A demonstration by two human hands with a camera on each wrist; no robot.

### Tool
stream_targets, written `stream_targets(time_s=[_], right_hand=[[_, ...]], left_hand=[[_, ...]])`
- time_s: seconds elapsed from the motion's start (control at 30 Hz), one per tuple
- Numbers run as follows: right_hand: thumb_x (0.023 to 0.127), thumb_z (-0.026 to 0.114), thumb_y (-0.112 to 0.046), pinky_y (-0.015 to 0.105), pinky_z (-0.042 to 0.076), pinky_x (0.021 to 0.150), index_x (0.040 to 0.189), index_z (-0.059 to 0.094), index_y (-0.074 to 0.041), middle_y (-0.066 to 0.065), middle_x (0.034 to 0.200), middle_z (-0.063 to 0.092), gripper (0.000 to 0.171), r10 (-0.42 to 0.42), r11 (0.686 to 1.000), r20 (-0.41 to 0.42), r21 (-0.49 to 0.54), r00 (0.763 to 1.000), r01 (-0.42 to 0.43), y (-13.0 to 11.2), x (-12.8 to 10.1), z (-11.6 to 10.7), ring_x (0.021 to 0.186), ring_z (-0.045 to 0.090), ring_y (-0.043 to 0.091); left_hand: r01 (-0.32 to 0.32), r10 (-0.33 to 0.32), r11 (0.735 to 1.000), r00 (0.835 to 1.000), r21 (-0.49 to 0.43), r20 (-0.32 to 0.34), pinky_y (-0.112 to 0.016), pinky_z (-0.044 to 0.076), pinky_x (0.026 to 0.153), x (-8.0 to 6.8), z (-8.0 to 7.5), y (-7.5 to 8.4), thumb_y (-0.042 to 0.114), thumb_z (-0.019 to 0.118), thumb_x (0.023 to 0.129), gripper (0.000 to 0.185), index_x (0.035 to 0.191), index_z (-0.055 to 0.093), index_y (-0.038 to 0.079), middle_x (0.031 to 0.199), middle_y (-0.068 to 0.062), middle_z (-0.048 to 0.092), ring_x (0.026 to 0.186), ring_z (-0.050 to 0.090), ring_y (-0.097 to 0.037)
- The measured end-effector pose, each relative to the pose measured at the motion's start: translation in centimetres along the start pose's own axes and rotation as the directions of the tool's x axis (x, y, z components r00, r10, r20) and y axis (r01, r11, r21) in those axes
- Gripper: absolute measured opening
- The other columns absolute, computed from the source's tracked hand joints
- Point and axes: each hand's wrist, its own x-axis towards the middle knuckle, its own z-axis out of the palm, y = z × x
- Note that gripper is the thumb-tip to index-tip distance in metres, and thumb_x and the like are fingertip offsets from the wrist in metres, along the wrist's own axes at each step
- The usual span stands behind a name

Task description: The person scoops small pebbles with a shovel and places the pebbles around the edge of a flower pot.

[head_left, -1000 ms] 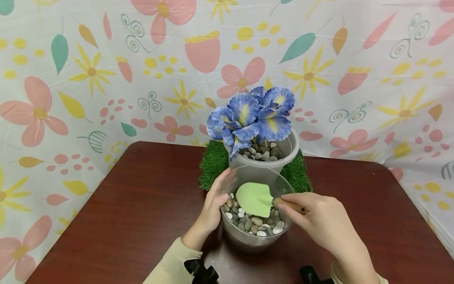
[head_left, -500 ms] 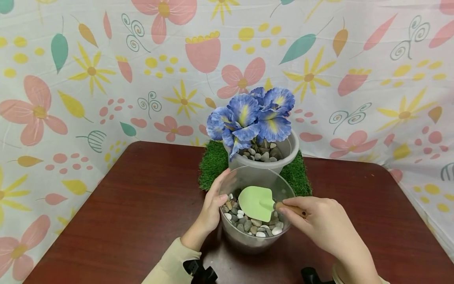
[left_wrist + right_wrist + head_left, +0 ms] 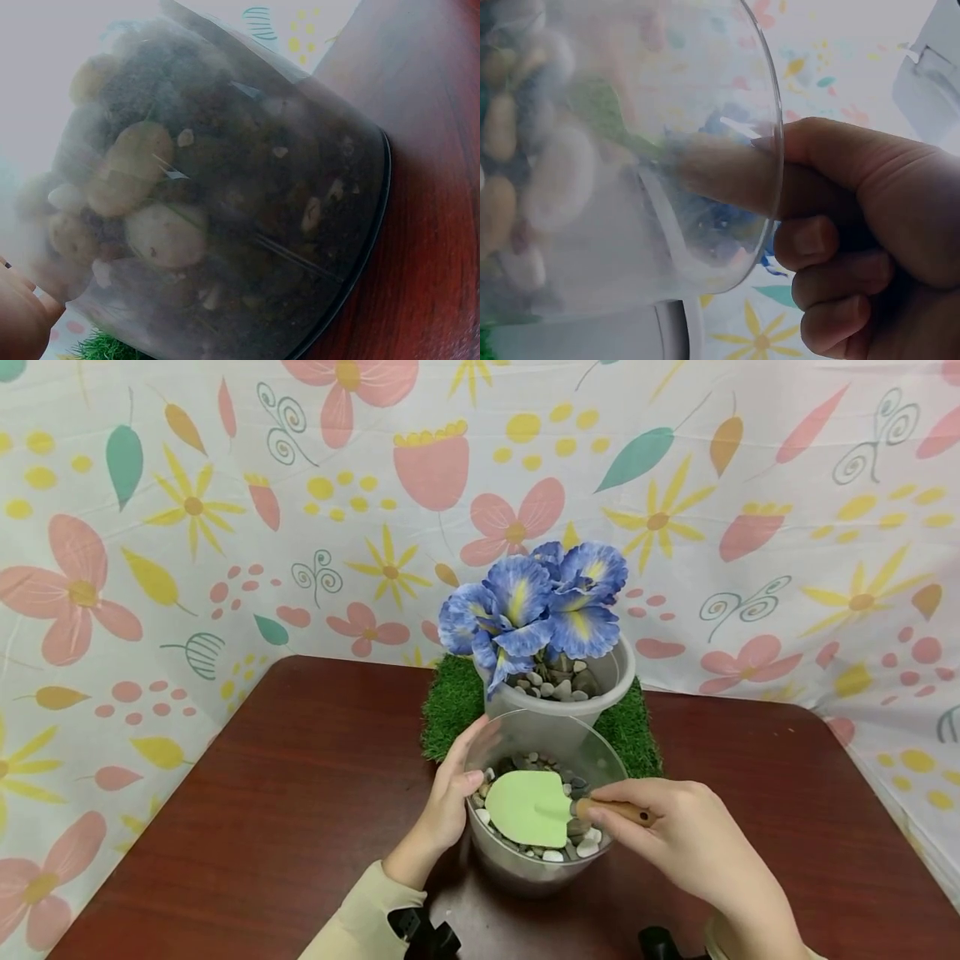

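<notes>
In the head view a clear plastic pot (image 3: 517, 878) holds pebbles (image 3: 591, 841) in grey, brown and white. My left hand (image 3: 447, 797) grips its left side, thumb by the rim and fingers around the outside wall. Between thumb and fingers, my right hand (image 3: 686, 835) holds a small garden trowel (image 3: 528, 810) by its wooden handle. The trowel's light green blade lies flat side up inside the pot, over the pebbles, and hides many of them. Through the hazy wall, the left wrist view shows stones (image 3: 169, 234) above dark soil. The right wrist view shows curled fingers (image 3: 832, 274) beside the rim.
Behind the clear pot, a whitish pot (image 3: 626, 672) with blue irises (image 3: 525, 602) and pebbles stands on a square of artificial grass (image 3: 630, 735). All this is on a dark reddish-brown table (image 3: 300, 760). A flower-patterned cloth (image 3: 262, 568) hangs behind.
The trowel first shifts slightly right and toward me, then left and closer to the pot's near side. Pebbles at the back now show. My left hand keeps its place on the pot.
</notes>
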Motion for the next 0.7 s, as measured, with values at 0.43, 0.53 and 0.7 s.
stream_targets(time_s=[0.43,0.53,0.7], right_hand=[[0.068,0.074,-0.024,0.011,0.040,0.051,0.086,0.071,-0.029,-0.021,0.080,0.066,0.019,-0.022,0.987,-0.103,-0.163,0.994,0.005,-0.07,-0.12,0.02,0.060,0.054,-0.010],[0.069,0.073,-0.024,0.010,0.038,0.051,0.086,0.071,-0.029,-0.022,0.079,0.065,0.017,-0.023,0.988,-0.084,-0.156,0.996,0.009,-0.14,-0.12,-0.04,0.058,0.049,-0.013],[0.071,0.072,-0.027,0.008,0.037,0.052,0.086,0.071,-0.031,-0.025,0.079,0.063,0.016,-0.011,0.988,-0.045,-0.151,0.999,0.004,0.09,-0.15,-0.28,0.058,0.047,-0.016]], left_hand=[[-0.004,0.004,1.000,1.000,0.012,-0.002,-0.056,0.026,0.100,0.11,0.00,-0.04,0.013,0.031,0.083,0.061,0.140,0.018,-0.004,0.138,-0.027,0.030,0.124,0.031,-0.045],[-0.004,0.004,1.000,1.000,0.013,-0.004,-0.054,0.026,0.101,0.06,-0.05,-0.12,0.014,0.031,0.083,0.061,0.140,0.019,-0.003,0.138,-0.027,0.030,0.125,0.031,-0.045],[-0.002,0.002,1.000,1.000,0.014,0.001,-0.055,0.025,0.101,0.00,-0.10,-0.20,0.014,0.031,0.083,0.061,0.140,0.018,-0.004,0.139,-0.027,0.030,0.125,0.030,-0.045]])
